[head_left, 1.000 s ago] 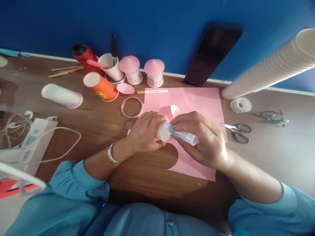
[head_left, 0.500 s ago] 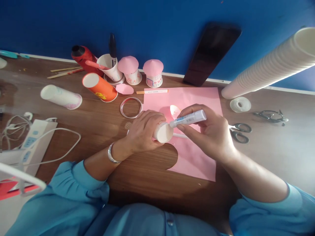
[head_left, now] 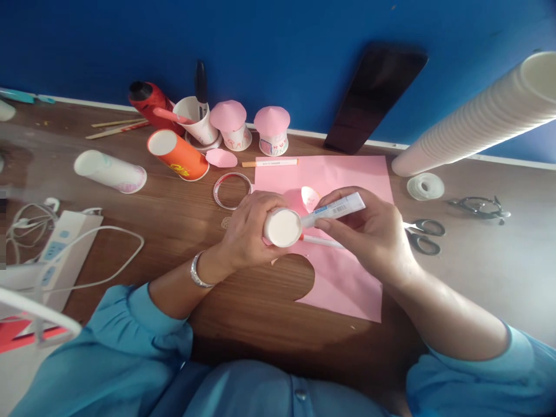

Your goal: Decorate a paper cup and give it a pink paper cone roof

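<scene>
Left hand (head_left: pixel 254 229) grips a small white paper cup (head_left: pixel 282 227) sideways over the wooden bench (head_left: pixel 174 220); right hand (head_left: pixel 373 234) presses a glue tube (head_left: pixel 336 207) against the cup's rim, above pink paper (head_left: pixel 347 174).

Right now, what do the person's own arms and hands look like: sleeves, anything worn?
Both arms wear loose teal-blue shirt sleeves. The left sleeve and right sleeve are pushed up, leaving the forearms bare. A silver metal bangle circles the wrist of the left hand. The right hand is ungloved and its wrist carries nothing. A small button shows on the shirt front.
</scene>
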Motion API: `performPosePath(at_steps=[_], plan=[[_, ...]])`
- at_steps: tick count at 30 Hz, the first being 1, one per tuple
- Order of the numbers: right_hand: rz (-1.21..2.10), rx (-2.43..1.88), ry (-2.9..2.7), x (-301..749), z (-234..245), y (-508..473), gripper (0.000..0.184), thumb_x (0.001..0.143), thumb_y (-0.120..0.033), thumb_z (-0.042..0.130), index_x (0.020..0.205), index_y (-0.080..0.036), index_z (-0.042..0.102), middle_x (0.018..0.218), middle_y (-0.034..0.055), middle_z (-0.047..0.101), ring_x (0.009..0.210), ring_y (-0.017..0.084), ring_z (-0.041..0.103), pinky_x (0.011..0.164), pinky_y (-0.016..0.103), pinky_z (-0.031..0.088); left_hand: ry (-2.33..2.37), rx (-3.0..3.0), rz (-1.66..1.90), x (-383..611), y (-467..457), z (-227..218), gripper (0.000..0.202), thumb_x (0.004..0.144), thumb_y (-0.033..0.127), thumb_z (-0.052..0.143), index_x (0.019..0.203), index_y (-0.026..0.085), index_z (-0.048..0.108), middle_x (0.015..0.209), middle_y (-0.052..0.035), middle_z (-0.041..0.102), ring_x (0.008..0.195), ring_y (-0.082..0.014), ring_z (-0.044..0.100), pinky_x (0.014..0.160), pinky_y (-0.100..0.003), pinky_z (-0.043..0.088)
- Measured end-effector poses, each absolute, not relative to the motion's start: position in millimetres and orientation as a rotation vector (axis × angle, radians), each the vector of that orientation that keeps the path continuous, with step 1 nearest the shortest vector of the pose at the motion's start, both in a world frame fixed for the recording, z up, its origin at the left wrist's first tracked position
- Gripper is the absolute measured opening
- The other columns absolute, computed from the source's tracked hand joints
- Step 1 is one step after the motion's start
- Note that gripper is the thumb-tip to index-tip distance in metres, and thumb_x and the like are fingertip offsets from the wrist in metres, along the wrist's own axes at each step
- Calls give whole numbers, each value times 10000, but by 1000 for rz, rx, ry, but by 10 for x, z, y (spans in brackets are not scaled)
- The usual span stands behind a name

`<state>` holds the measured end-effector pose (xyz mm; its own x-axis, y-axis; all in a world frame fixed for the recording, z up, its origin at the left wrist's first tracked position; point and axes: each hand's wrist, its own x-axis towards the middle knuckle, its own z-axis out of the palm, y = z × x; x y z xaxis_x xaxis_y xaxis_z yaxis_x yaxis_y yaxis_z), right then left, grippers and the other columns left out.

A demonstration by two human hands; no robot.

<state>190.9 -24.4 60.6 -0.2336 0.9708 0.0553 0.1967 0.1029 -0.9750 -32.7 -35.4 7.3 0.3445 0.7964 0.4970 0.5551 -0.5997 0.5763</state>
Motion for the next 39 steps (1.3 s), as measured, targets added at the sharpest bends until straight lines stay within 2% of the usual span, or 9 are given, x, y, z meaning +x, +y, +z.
performPosePath(at_steps=[9, 14, 19, 22, 28, 39], plan=[[1171, -1117, -1580, 1839, 533, -335, 204, 833, -313, 842, 901, -209, 680, 818, 10, 771, 721, 166, 747, 615, 280, 638, 1368, 2122, 1149, -318, -394, 73, 581, 671, 167, 760, 1202, 229, 530, 1161, -76, 695, 1071, -266, 690, 934, -448, 581], [947, -982, -1780, 1842, 558, -423, 176, 863, -218, 805, 970, -241, 667, 903, 26, 774, 813, 206, 758, 706, 352, 641, 1389, 2149, 1119, -325, -367, 50, 585, 689, 270, 807, 1192, 221, 513, 1126, -91, 704, 1008, -273, 702, 856, -446, 599], [562, -650, -2063, 1928, 589, -412, 377, 835, -42, 756, 1130, -249, 648, 1034, 80, 786, 890, 233, 778, 732, 375, 665, 1466, 2109, 1025, -324, -365, 83, 573, 713, 361, 815, 1175, 208, 513, 1093, -87, 720, 933, -257, 715, 775, -400, 596], [438, -548, -2126, 1954, 521, -387, 448, 819, -10, 737, 1174, -266, 642, 1077, 82, 792, 896, 243, 784, 709, 383, 673, 1492, 2003, 934, -318, -367, 149, 527, 719, 381, 796, 1140, 211, 529, 1023, -54, 725, 849, -231, 710, 705, -364, 577], [384, -624, -2091, 1924, 425, -352, 432, 839, -38, 729, 1184, -281, 638, 1048, 76, 794, 885, 259, 786, 692, 409, 672, 1399, 1871, 938, -300, -346, 200, 403, 708, 308, 754, 1051, 214, 565, 943, -20, 712, 812, -197, 674, 690, -328, 560], [398, -596, -2126, 1926, 409, -370, 440, 852, -19, 706, 1225, -233, 615, 1066, 110, 765, 958, 250, 765, 748, 410, 681, 1404, 1944, 886, -292, -363, 197, 417, 677, 252, 725, 1060, 214, 564, 920, -16, 725, 765, -192, 679, 652, -321, 551]])
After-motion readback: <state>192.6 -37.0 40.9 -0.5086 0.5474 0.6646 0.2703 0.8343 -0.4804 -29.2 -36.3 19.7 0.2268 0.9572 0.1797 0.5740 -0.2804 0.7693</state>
